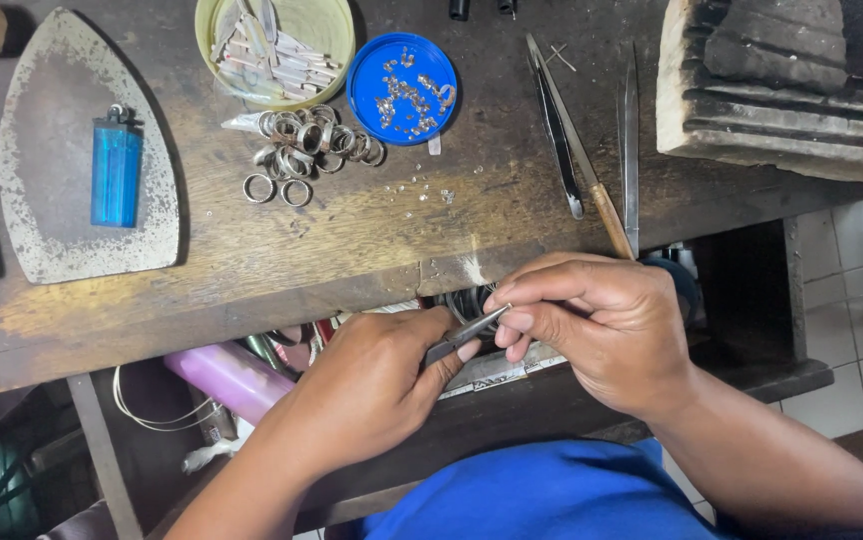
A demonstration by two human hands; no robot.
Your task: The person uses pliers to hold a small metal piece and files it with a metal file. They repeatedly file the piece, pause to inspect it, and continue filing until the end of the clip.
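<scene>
My left hand [367,385] grips small metal pliers [467,335] whose jaws point right toward my right hand [602,330]. My right hand's thumb and fingers pinch something tiny at the plier tips; the piece itself is too small to make out. Both hands hover just below the front edge of the wooden workbench [352,250], over an open drawer. On the bench lie a pile of silver rings [307,150], a blue lid [402,88] holding small silver bits, and a yellow-green dish [327,25] of metal strips.
A blue lighter [116,170] rests on a flat iron-shaped metal plate [47,215] at left. Tweezers [557,125], a wood-handled tool [607,215] and a thin blade [630,140] lie at centre right. A grooved block [782,90] stands far right. A pink cylinder [232,378] sits in the drawer.
</scene>
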